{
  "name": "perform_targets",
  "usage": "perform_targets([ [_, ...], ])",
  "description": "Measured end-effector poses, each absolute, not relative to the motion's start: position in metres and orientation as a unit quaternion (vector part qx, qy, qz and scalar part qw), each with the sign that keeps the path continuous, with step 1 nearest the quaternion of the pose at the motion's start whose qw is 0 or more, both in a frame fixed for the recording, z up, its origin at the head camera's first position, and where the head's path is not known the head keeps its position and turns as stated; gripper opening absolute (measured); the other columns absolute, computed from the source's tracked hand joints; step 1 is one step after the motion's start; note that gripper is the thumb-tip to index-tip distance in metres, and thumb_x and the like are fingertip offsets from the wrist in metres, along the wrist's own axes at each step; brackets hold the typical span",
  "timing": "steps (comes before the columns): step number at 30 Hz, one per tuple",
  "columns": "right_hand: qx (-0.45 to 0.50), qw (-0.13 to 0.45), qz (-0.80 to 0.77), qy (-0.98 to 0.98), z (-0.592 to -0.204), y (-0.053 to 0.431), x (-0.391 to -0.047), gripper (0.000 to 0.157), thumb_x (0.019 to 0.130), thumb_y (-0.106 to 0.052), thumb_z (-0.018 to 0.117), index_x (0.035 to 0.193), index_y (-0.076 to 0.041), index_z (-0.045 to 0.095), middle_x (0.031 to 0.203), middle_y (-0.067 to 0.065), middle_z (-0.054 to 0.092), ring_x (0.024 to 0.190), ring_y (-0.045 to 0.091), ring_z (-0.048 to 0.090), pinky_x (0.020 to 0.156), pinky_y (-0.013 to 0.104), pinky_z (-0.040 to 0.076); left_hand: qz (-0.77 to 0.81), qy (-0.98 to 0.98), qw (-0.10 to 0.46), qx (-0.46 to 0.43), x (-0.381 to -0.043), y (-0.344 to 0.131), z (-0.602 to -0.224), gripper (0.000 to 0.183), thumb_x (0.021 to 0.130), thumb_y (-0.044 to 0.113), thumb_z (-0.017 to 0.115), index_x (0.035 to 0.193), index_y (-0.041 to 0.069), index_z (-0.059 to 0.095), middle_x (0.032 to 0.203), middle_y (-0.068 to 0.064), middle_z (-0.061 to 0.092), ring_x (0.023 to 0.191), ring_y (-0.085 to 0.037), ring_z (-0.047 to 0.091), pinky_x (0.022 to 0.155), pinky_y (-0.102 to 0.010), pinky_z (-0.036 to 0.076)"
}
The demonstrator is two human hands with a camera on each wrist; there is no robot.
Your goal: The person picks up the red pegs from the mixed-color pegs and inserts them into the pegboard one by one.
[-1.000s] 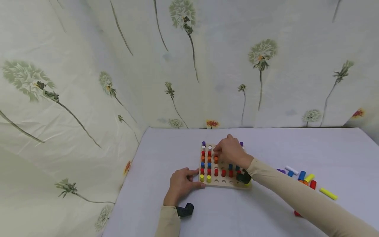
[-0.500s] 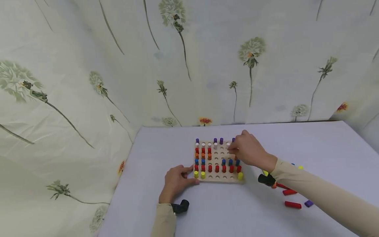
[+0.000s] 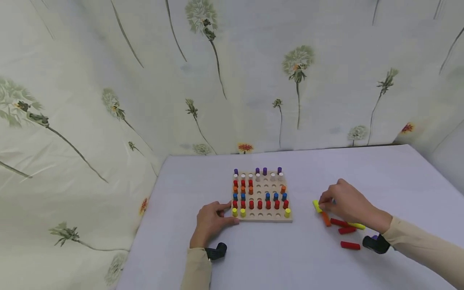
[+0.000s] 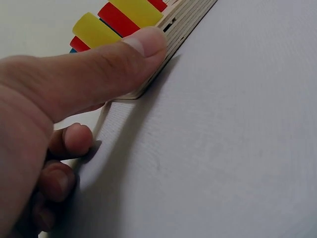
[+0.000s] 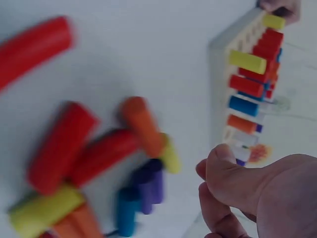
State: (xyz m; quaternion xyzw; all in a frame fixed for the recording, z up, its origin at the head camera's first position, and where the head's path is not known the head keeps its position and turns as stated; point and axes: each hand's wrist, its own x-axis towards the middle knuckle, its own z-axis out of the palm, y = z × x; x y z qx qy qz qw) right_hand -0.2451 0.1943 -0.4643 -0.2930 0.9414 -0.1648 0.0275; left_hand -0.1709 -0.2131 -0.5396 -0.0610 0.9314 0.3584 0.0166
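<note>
A wooden pegboard (image 3: 261, 217) stands on the white-covered table, with rows of purple, white, red, orange, blue and yellow pegs upright in its holes. Some holes show bare. My left hand (image 3: 210, 221) grips the board's near left corner; in the left wrist view its thumb lies against the edge beside a yellow peg (image 4: 94, 29). Over the loose pegs at the right hovers my right hand (image 3: 349, 203), fingers bent and fingertips close to a loose yellow peg (image 3: 316, 206). In the right wrist view, nothing shows between the right thumb (image 5: 223, 168) and forefinger.
An orange peg (image 3: 326, 219), several red ones including a red peg (image 3: 350, 245), and another yellow peg (image 3: 357, 226) lie scattered right of the board. Blue pegs (image 5: 127, 210) and purple pegs (image 5: 143, 186) lie there too. A flower-patterned cloth (image 3: 253, 80) hangs behind the table.
My right hand has left the pegboard and moved right to the loose pegs, uncovering the board's right columns. My left hand keeps its grip. The head view has turned slightly right.
</note>
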Motion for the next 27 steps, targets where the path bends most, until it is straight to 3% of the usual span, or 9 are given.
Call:
perform_targets([
  [11,-0.262,0.053,-0.156,0.951,-0.491,0.234,-0.231,0.013,0.079,-0.020,0.094,0.083,-0.021,0.081,0.075,-0.013,0.063,0.083,0.017,0.046,0.063,0.027,0.038,0.358,0.932,0.015,-0.060,-0.172,-0.214,-0.542,0.064,0.075,0.045,0.096,0.132,0.024,0.077,0.075,0.004,0.052,0.071,-0.014,0.046,0.063,-0.028,0.030],
  [27,-0.256,0.057,-0.136,0.955,-0.500,0.232,-0.227,0.016,0.082,-0.023,0.091,0.085,-0.019,0.076,0.073,-0.011,0.060,0.080,0.018,0.046,0.063,0.030,0.037,0.359,0.932,0.004,-0.046,-0.168,-0.216,-0.543,0.065,0.075,0.045,0.096,0.133,0.023,0.076,0.074,0.004,0.050,0.068,-0.013,0.044,0.062,-0.028,0.029],
])
